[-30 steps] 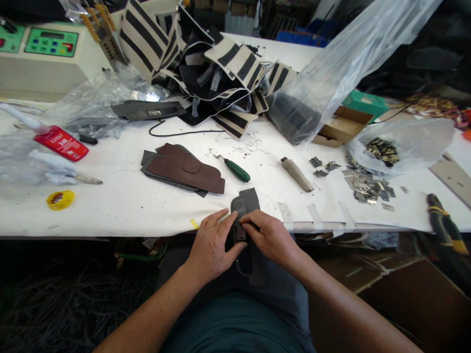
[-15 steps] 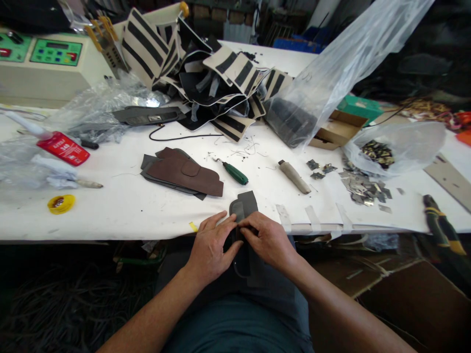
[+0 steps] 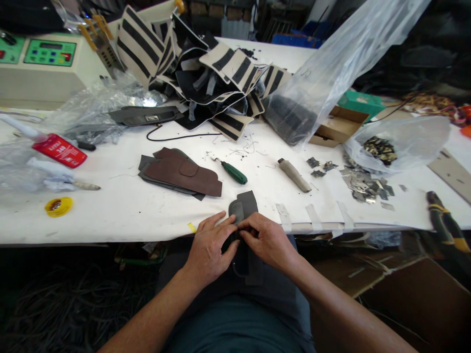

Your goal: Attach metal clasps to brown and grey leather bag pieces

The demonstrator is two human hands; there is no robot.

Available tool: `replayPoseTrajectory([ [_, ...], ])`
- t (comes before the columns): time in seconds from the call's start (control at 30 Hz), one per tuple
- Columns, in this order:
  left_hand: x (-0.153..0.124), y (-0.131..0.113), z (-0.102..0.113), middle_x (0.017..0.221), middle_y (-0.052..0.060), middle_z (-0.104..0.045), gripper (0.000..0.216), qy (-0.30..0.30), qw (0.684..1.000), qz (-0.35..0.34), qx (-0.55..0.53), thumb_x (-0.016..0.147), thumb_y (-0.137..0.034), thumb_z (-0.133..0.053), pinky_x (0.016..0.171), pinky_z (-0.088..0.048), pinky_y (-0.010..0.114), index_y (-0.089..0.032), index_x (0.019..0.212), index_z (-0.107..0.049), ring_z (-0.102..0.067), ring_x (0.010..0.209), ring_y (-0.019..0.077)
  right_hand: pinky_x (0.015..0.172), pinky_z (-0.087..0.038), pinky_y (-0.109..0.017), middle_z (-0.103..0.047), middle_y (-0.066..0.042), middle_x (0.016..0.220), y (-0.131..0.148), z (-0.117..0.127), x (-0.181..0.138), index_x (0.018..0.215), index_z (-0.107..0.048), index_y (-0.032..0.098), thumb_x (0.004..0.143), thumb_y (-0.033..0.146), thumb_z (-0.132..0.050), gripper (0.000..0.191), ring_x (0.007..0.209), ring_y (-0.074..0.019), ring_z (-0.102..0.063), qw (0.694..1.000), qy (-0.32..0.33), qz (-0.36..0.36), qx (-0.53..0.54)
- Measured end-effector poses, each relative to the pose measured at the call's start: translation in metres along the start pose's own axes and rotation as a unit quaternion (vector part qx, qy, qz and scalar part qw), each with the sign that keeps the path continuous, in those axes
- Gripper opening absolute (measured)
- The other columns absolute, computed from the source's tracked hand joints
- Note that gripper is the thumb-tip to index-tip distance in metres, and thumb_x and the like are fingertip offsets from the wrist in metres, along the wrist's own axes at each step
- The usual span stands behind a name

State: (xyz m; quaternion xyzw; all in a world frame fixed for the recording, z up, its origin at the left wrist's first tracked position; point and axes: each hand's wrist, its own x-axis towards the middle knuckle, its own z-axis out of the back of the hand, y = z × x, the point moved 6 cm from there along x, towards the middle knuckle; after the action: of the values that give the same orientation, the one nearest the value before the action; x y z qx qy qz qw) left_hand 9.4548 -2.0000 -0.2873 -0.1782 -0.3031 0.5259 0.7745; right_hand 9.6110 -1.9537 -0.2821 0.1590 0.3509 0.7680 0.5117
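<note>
A dark grey leather piece [image 3: 247, 201] with a flap lies over my lap at the front edge of the table. My left hand [image 3: 212, 245] holds it from the left, fingers stretched across it and thumb lower down. From the right, my right hand [image 3: 268, 241] pinches at the middle of the piece, its thumb and forefinger close to my left fingers. Whatever small part sits in that pinch is hidden. Beyond the hands lie a green-handled hook tool [image 3: 234, 172] and a stack of brown and grey leather pieces [image 3: 184, 172].
A wrapped-handle knife [image 3: 294, 175], loose metal plates [image 3: 368, 184] and pliers [image 3: 446, 220] lie to the right. At left are a red glue bottle [image 3: 61, 149] and a yellow tape roll [image 3: 59, 207]. Striped panels [image 3: 231, 68] and a plastic bag [image 3: 331, 78] stand behind.
The view has shifted slightly. Both hands stay at the leather piece, with my right fingertips moved a little and my left thumb slightly closer to them.
</note>
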Motion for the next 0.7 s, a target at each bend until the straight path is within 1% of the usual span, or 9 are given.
replayPoseTrajectory([
  [0.13,-0.0007,0.0015,-0.0004,0.142,0.007,-0.067,0.032,-0.001,1.000,-0.001,-0.001,0.091,-0.022,-0.066,0.113,-0.046,0.056,-0.025,0.123,-0.064,-0.053,0.141,0.0313,0.074,-0.048,-0.027,-0.070,-0.001,0.095,-0.0001,-0.0002,0.0016,0.101,-0.077,0.026,0.089,0.014,-0.066,0.020,0.082,-0.0158,-0.065,1.000,0.006,-0.006,0.002],
  [0.27,-0.0001,0.0029,-0.0008,0.144,0.007,-0.066,0.039,0.014,1.000,-0.004,0.003,0.089,-0.023,-0.068,0.113,-0.046,0.057,-0.025,0.127,-0.063,-0.053,0.141,0.0322,0.071,-0.048,-0.027,-0.071,-0.001,0.093,0.0005,0.0009,0.0013,0.102,-0.077,0.026,0.089,0.017,-0.067,0.019,0.080,-0.0156,-0.065,1.000,0.001,-0.015,0.006],
  [0.5,0.0023,0.0026,0.0009,0.146,0.007,-0.065,0.043,0.033,0.999,-0.006,0.014,0.088,-0.023,-0.071,0.113,-0.046,0.057,-0.025,0.130,-0.063,-0.053,0.141,0.0322,0.074,-0.051,-0.029,-0.076,-0.002,0.092,0.0032,-0.0015,-0.0061,0.103,-0.076,0.024,0.090,0.019,-0.064,0.019,0.081,-0.0183,-0.069,0.999,-0.023,-0.034,0.005],
  [0.6,0.0030,0.0030,0.0010,0.145,0.007,-0.065,0.044,0.039,0.999,-0.007,0.014,0.087,-0.023,-0.072,0.113,-0.046,0.057,-0.025,0.130,-0.063,-0.053,0.141,0.0327,0.072,-0.052,-0.029,-0.077,-0.002,0.088,0.0008,-0.0030,-0.0056,0.100,-0.077,0.024,0.087,0.019,-0.064,0.019,0.078,-0.0181,-0.070,0.997,-0.038,-0.056,0.047],
  [0.7,0.0030,0.0046,0.0006,0.146,0.008,-0.065,0.049,0.043,0.999,-0.011,0.016,0.085,-0.027,-0.075,0.113,-0.046,0.057,-0.025,0.132,-0.062,-0.053,0.140,0.0333,0.064,-0.051,-0.026,-0.076,-0.001,0.079,-0.0062,-0.0026,-0.0032,0.095,-0.078,0.022,0.085,0.022,-0.065,0.017,0.070,-0.0167,-0.068,0.984,-0.038,-0.100,0.146],
])
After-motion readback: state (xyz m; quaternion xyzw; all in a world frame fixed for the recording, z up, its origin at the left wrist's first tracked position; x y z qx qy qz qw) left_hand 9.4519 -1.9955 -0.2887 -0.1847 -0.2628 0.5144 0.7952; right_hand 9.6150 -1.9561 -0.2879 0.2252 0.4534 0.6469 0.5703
